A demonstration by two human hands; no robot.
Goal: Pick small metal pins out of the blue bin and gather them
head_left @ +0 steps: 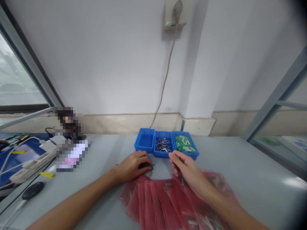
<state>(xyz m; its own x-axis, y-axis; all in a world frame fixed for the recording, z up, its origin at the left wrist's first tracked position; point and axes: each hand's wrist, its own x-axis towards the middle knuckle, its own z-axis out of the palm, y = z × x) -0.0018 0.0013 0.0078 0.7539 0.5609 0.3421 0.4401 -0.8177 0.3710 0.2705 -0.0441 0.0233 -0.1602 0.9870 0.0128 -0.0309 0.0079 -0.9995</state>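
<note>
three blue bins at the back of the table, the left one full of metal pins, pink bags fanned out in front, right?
Not quite: the head view shows the left bin empty. The metal pins lie in the middle bin. The pink bags do fan out in front.

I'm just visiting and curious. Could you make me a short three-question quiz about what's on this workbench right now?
1. True or false: the middle blue bin holds small metal pins.
2. What fans out under the right hand? A) red plastic bags B) newspapers C) gloves
3. Fill in: the left hand covers a small ____ object.

Key: 1 true; 2 A, the red plastic bags; 3 black, the small black object.
</note>
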